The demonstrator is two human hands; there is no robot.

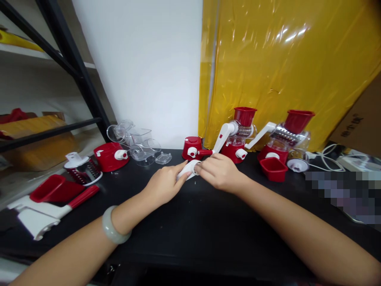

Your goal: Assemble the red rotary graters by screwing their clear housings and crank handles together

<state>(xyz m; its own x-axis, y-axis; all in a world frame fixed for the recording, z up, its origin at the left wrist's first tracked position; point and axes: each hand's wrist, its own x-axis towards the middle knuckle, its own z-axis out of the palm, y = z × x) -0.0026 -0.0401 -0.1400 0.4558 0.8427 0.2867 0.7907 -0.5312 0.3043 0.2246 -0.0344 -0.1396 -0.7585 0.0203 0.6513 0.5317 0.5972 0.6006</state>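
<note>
My left hand (166, 182) is closed around a white plastic part (188, 171) with a rounded end, held just above the black table. Against that rounded end, the bent fingers of my right hand (218, 171) are pressed together. Whether a small piece sits between those fingertips is hidden. Right behind my hands stands a small red base (192, 147) with a white knob. Beside it, a red grip (205, 152) on a white crank reaches down from an assembled rotary grater (239, 135).
A second rotary grater (287, 137) and a red hopper (273, 169) stand to the right. At left are a red base (110, 156), clear plastic parts (143, 147), a grater drum (83, 169) and a white frame (38, 216). A yellow-wrapped panel (268, 71) rises behind.
</note>
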